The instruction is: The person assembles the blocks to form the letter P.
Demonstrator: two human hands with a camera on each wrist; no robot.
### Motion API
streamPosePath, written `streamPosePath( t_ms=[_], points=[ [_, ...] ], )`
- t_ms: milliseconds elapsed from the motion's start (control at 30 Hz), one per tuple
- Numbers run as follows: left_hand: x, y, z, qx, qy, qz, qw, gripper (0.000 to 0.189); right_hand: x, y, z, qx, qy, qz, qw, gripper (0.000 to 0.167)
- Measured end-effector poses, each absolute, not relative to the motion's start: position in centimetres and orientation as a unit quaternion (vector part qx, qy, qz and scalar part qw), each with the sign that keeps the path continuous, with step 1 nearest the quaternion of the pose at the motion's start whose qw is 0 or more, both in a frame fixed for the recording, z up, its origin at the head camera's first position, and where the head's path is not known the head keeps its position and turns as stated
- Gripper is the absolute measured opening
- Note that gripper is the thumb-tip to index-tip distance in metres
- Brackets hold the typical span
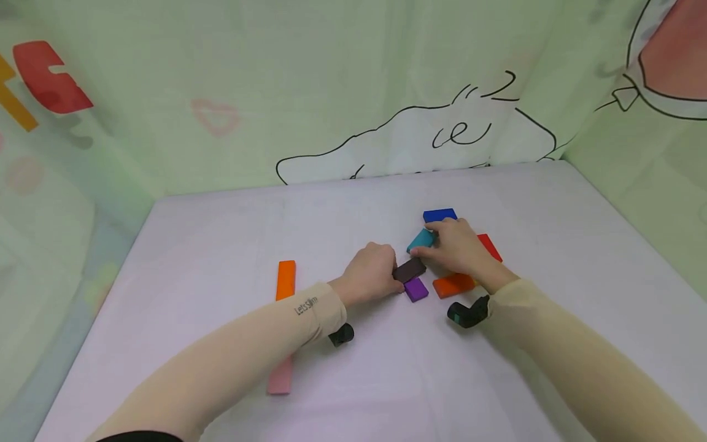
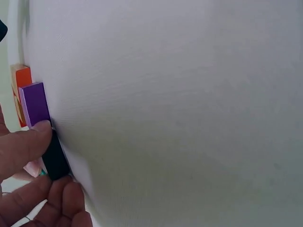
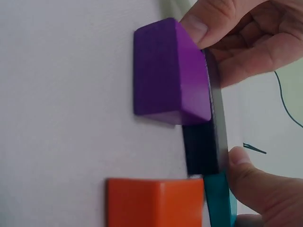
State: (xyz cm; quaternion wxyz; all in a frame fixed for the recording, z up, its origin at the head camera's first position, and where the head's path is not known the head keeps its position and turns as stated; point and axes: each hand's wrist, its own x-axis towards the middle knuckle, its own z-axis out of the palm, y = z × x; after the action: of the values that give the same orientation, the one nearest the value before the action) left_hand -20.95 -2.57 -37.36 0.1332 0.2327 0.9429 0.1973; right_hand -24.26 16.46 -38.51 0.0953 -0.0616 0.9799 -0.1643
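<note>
My left hand [image 1: 372,273] pinches a small dark block [image 1: 410,270] between thumb and fingers; in the left wrist view the thumb lies at one end of this dark block [image 2: 56,158], the fingers at the other. Against its near side is a purple block [image 1: 417,290], standing close in the right wrist view. My right hand [image 1: 455,245] has thumb and forefinger around a teal block [image 1: 421,240], whose lower end is by the dark one. Under and around the right hand lie a blue block [image 1: 439,215], a red block [image 1: 489,247] and an orange-red block [image 1: 454,285].
Left of the left forearm, an orange block [image 1: 285,279] and a pink block [image 1: 280,376] lie in a line, the stretch between them hidden by the sleeve. Black wrist cameras [image 1: 468,313] hang under both wrists. A white cloth covers the table [image 1: 221,245]; a printed curtain stands behind.
</note>
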Motion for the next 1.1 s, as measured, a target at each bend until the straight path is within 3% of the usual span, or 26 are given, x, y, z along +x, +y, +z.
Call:
streamPosePath(
  t_ms=[200, 267, 400, 500, 700, 1100],
  points=[
    [-20.6, -3.2, -37.4, 0.192, 0.950, 0.214, 0.122, 0.026, -24.0, 16.7, -38.6, -0.079, 0.984, -0.144, 0.076, 0.076],
    [-20.7, -3.4, -37.4, 0.190, 0.949, 0.213, 0.132, 0.038, -23.9, 16.9, -38.5, -0.086, 0.986, -0.125, 0.069, 0.077],
    [-21.5, -3.7, -37.4, 0.216, 0.938, 0.203, 0.178, 0.079, -23.4, 17.3, -38.4, -0.083, 0.989, -0.109, 0.064, 0.081],
    [-22.5, -4.0, -37.4, 0.249, 0.922, 0.199, 0.220, 0.091, -23.2, 17.6, -38.5, -0.076, 0.987, -0.124, 0.067, 0.079],
    [-23.7, -4.6, -37.5, 0.282, 0.897, 0.217, 0.262, 0.077, -23.3, 17.7, -38.9, -0.078, 0.983, -0.149, 0.069, 0.075],
    [-23.9, -4.4, -38.1, 0.283, 0.898, 0.242, 0.235, 0.065, -23.8, 17.9, -38.8, -0.078, 0.975, -0.190, 0.081, 0.067]
  ],
)
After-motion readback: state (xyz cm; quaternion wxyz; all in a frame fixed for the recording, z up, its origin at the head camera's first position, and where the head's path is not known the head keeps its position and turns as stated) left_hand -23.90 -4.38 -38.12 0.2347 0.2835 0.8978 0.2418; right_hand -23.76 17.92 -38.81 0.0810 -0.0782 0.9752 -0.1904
